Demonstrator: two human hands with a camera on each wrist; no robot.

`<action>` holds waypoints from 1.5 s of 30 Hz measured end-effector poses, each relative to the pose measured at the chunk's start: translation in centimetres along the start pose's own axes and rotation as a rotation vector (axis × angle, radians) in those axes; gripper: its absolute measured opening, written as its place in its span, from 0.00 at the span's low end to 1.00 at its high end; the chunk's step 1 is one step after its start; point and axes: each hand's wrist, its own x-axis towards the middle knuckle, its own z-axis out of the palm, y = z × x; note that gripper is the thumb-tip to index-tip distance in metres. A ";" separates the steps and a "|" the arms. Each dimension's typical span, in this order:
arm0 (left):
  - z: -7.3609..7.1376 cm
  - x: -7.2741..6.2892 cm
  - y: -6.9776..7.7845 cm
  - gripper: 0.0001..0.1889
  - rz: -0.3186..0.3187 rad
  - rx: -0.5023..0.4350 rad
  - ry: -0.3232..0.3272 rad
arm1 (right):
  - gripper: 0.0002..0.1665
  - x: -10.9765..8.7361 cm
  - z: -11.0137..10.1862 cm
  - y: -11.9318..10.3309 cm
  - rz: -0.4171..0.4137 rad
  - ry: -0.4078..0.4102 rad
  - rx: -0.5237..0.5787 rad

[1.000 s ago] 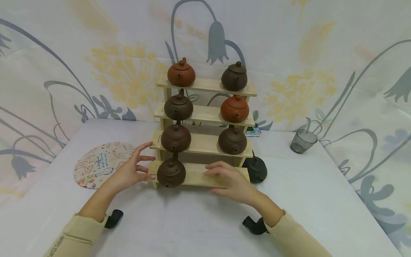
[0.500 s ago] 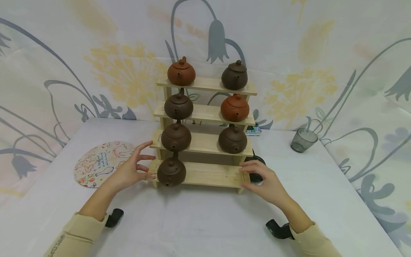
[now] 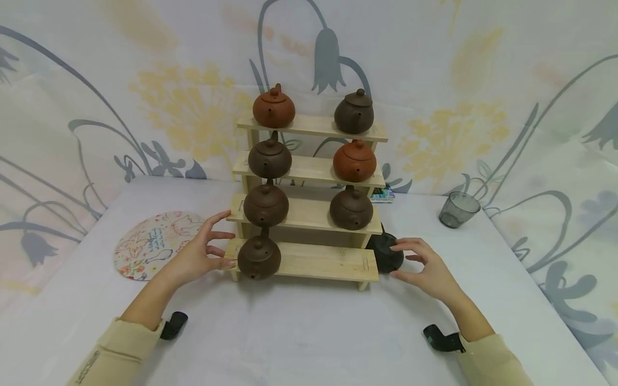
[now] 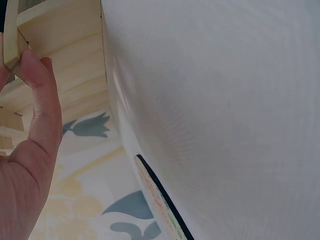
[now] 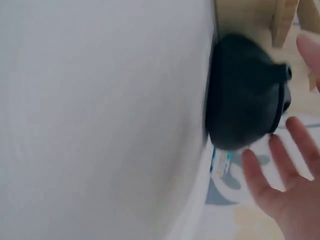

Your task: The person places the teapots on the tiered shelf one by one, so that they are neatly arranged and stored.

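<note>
A stepped wooden display rack [image 3: 318, 262] carries several small clay teapots. My left hand [image 3: 198, 257] holds the left end of the rack's lowest shelf, thumb at its front edge beside a brown teapot [image 3: 259, 258]. In the left wrist view, the thumb [image 4: 42, 95] touches the corner of the board. My right hand [image 3: 429, 268] is spread beside a black teapot [image 3: 386, 252] on the table, right of the rack. In the right wrist view, fingers [image 5: 257, 177] and thumb stand either side of the black teapot's lid and spout, with a gap showing.
Teapots stand in two columns on the upper shelves, such as the reddish teapot [image 3: 354, 161]. A round patterned mat [image 3: 145, 252] lies left of the rack. A grey glass [image 3: 458, 209] stands at the right. Behind the rack is a small colourful box [image 3: 383, 195].
My right hand has moved right, from over the lowest shelf, past its right end, to the black teapot. My left hand stays at the rack's left end.
</note>
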 end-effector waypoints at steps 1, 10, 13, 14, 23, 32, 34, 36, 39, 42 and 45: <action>0.0 0.0 0.1 0.52 0.000 0.000 0.001 | 0.31 0.1 -0.3 0.3 0.021 -0.042 0.007; 0.0 0.1 0.1 0.53 -0.016 -0.003 -0.004 | 0.30 2.3 -2.1 3.1 0.042 -0.309 0.109; 0.0 0.1 0.1 0.53 -0.016 -0.004 -0.006 | 0.29 3.0 -2.0 3.6 0.042 -0.351 0.158; 0.0 0.1 0.1 0.53 -0.016 -0.003 -0.006 | 0.30 3.2 -2.0 3.7 0.037 -0.361 0.164; -0.1 0.0 0.1 0.53 -0.010 -0.008 -0.001 | 0.47 4.1 -0.7 4.1 0.017 -0.371 0.088; -0.1 0.1 0.1 0.52 -0.009 -0.012 -0.005 | 0.45 4.3 -0.6 3.9 0.035 -0.286 -0.004; 0.0 0.1 0.1 0.52 -0.008 -0.015 -0.008 | 0.45 4.0 -0.7 3.6 0.055 -0.283 -0.005; 0.0 0.1 0.1 0.52 -0.009 -0.011 -0.008 | 0.45 3.7 -1.0 3.4 0.078 -0.283 -0.012; 0.0 0.1 0.1 0.52 -0.009 -0.014 -0.008 | 0.45 3.1 -1.4 2.8 0.096 -0.281 -0.023; 0.0 0.1 0.2 0.52 -0.011 -0.014 -0.008 | 0.44 2.5 -2.0 2.1 0.087 -0.263 -0.041; -0.1 0.1 0.3 0.52 -0.019 -0.009 -0.005 | 0.44 2.1 -2.4 1.4 0.065 -0.238 -0.074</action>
